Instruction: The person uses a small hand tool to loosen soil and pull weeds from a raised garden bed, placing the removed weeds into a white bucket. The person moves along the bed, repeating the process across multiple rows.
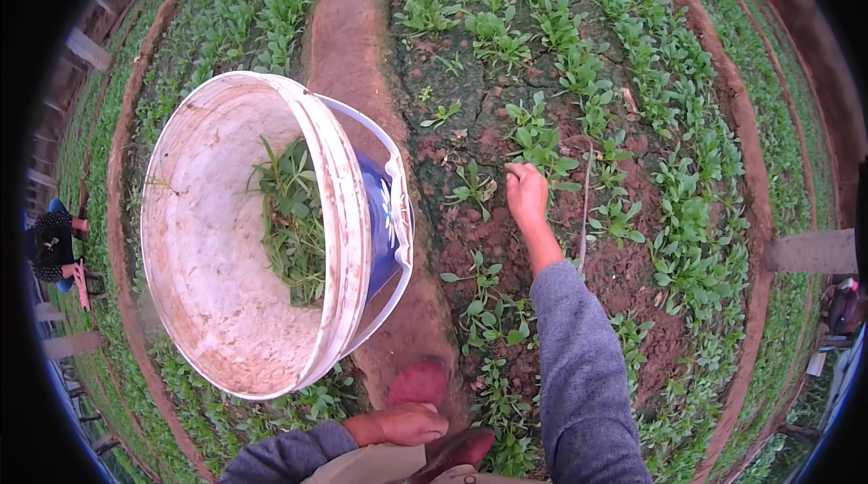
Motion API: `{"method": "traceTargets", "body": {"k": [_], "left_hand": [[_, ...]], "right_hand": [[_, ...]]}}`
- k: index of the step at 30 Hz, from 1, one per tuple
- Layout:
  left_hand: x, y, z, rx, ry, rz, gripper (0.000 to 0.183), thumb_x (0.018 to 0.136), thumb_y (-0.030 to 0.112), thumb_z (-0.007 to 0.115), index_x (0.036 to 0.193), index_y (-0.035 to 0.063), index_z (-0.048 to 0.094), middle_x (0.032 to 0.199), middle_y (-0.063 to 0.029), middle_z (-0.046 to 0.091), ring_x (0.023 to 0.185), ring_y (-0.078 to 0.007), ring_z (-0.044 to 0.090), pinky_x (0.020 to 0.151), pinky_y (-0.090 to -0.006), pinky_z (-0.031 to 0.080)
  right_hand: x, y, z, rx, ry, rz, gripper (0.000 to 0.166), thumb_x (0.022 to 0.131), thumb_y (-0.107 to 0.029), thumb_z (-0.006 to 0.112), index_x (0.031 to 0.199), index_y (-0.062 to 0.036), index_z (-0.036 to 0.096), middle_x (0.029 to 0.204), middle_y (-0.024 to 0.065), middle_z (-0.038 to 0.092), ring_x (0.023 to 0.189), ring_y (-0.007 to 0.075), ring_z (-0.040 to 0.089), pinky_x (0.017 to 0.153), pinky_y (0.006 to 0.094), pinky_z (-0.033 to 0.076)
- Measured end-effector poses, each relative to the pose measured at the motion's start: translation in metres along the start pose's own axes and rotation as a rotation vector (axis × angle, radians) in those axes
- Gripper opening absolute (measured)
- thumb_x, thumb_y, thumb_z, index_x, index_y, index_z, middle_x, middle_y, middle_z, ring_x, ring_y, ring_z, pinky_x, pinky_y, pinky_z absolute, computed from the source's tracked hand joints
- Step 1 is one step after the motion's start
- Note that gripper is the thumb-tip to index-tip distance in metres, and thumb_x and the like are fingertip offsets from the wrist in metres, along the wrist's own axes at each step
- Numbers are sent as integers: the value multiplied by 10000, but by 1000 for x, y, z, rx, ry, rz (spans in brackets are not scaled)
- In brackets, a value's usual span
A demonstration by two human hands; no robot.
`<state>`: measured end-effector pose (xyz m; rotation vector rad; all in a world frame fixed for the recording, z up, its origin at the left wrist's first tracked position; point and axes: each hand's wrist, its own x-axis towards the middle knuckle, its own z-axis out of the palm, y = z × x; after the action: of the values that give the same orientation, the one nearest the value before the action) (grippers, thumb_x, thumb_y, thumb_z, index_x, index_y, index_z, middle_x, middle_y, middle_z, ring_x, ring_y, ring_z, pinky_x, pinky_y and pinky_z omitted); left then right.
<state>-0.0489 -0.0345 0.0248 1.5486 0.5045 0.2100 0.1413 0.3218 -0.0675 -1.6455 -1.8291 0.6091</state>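
Note:
My right hand [527, 193], in a grey sleeve, reaches down to the bed beside a leafy green plant [539, 145]. Its fingers are curled together, and whatever may be between the fingertips is hidden. A smaller jagged-leaved plant [470, 190] grows just left of it. My left hand [412, 422] rests at my knee, fingers folded in, with nothing visible in it. Tilted toward me at the left, a white plastic bucket [217, 240] with a blue outer wall and white handle holds picked greens [295, 226] against one side.
A bare soil path [349, 22] runs between planted beds, partly behind the bucket. My dark red shoes [418, 382] are below. A thin curved rod or stalk [587, 206] lies right of my right hand. Another person [54, 240] is at the far left. A post [814, 251] stands right.

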Motion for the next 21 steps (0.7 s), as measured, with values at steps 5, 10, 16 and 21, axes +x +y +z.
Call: {"method": "traceTargets", "body": {"k": [5,10,16,21], "left_hand": [[1,0,-4,-20,-7,-15,82,844,133,527,811,59,515,746,-113,538,754,-315,532,748,-403,436],[0,0,-5,-20,-34,-47,86,849,143,522,814,64,520,747,-115,545,769,-313,536,738,-406,441],[-1,-1,-7,-47,-6,-51,95,852,152,517,814,66,522,743,-115,549,765,-316,542,728,-406,445],[-1,0,-8,-44,-20,-67,101,850,150,519,806,59,518,729,-118,544,767,-315,541,718,-410,445]], "right_hand": [[21,10,11,-76,58,0,262,750,-35,631,1011,-57,644,974,183,562,878,367,578,776,431,467],[29,2,18,-140,24,-1,180,744,-55,653,920,-57,618,930,155,531,834,359,567,765,419,461],[32,11,22,-101,68,7,70,784,-69,625,829,-70,572,898,127,518,775,348,568,691,440,451],[31,-5,22,117,86,-92,71,786,-65,607,837,-67,558,839,126,550,771,331,563,693,418,449]]}}
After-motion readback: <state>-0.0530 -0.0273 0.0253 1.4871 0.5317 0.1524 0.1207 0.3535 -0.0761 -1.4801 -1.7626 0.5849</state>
